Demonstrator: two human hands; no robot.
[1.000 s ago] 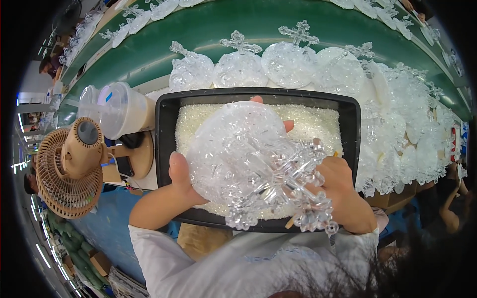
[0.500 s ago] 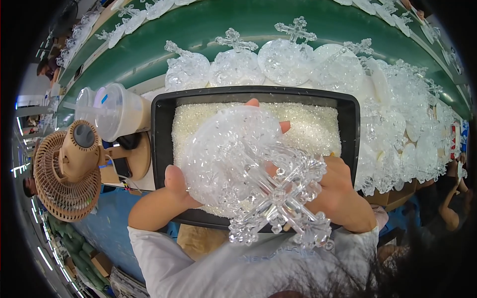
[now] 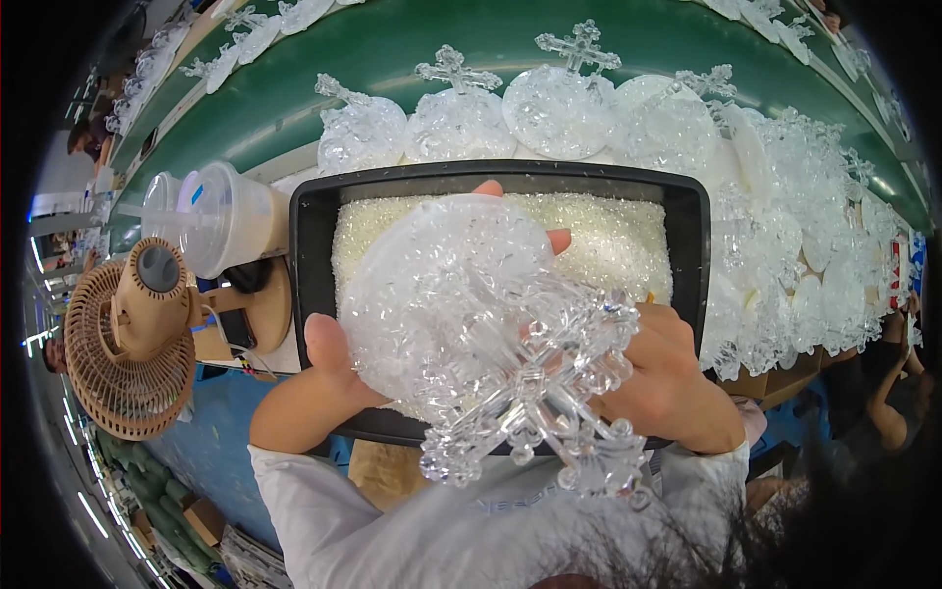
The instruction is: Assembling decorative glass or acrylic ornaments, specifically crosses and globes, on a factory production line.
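Observation:
Over the tray I hold a clear plastic cross ornament (image 3: 533,385) on a round frosted base (image 3: 417,280) speckled with glittering bits. My left hand (image 3: 329,368) grips the base from below, its thumb at the left rim and two fingertips showing past the far edge. Against the cross's right side, my right hand (image 3: 672,378) is closed with fingers curled; the clear arms partly hide its fingertips. Beneath lies a black rectangular tray (image 3: 699,255) of white, sparkling granules (image 3: 608,240). A tiny yellow-orange bit shows beside my right fingers.
Beyond the tray stand several similar cross ornaments (image 3: 559,113), and more crowd the right side (image 3: 785,245). A green conveyor belt (image 3: 471,44) curves behind them. At left are lidded plastic cups (image 3: 231,221) and a beige fan (image 3: 132,344). Another person's arm (image 3: 886,412) shows at far right.
The cross end of the ornament has swung slightly left and turned a little. My hands keep their hold, and the whole view has shifted slightly.

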